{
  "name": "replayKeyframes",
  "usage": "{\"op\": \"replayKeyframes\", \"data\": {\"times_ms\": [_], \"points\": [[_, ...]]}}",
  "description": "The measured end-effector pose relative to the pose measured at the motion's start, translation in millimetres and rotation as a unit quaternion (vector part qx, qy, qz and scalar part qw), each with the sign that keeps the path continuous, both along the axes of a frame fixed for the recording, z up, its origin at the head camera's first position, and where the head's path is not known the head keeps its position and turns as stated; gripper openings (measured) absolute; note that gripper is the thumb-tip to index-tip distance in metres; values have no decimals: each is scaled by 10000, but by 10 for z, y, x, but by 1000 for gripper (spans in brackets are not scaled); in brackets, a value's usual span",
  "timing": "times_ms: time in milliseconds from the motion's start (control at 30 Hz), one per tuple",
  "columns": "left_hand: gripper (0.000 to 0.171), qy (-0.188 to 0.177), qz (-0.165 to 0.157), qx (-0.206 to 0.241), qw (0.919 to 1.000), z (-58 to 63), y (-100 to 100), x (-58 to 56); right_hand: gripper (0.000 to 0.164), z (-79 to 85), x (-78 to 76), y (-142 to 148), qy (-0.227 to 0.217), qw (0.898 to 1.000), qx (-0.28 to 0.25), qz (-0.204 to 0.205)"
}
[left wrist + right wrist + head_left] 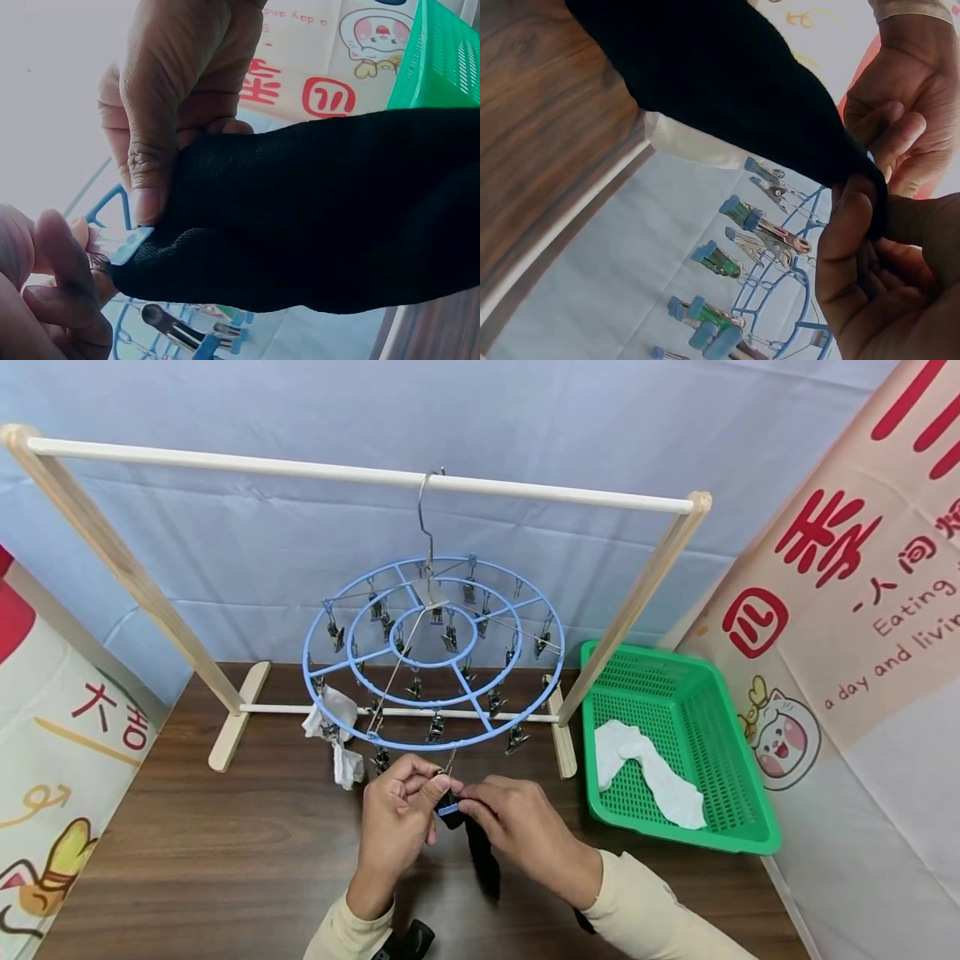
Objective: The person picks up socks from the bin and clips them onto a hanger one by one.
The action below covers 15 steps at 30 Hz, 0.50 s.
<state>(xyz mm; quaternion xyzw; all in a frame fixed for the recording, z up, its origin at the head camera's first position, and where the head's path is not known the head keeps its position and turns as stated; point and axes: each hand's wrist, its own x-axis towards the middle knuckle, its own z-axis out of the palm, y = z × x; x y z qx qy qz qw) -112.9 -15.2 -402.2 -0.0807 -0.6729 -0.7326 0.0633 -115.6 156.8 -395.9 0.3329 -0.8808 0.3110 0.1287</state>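
A black sock (pixel 483 864) hangs below the front rim of a blue round clip hanger (pixel 465 744). My right hand (pixel 528 827) pinches the top edge of the sock between thumb and fingers. The left hand (pixel 401 818) grips a metal clip with a blue-edged jaw (pixel 133 246) at that same edge. In the left wrist view the blue edge touches the sock; whether the clip bites the cloth, I cannot tell. Seen from the right wrist, the sock (pixel 727 82) stretches away from both hands, and the clip is hidden.
The hanger hooks over a white rod (pixel 360 471) on a wooden stand, with several clips dangling. White cloth (pixel 337 714) hangs at its left side. To the right, a green basket (pixel 757 843) contains a white sock (pixel 660 777). A dark object (pixel 415 939) shows by the left sleeve.
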Motion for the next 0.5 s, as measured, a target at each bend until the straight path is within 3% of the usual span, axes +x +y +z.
{"op": "replayKeyframes", "data": {"times_ms": [267, 500], "points": [[7, -234, -15, -219, 9995, 19, -11, 18, 9, -5, 32, -39, -728, 9959, -360, -390], [11, -406, -73, -450, 9981, -10, -52, 0, 16, -45, 23, -19, -771, 9952, -525, -283]]}}
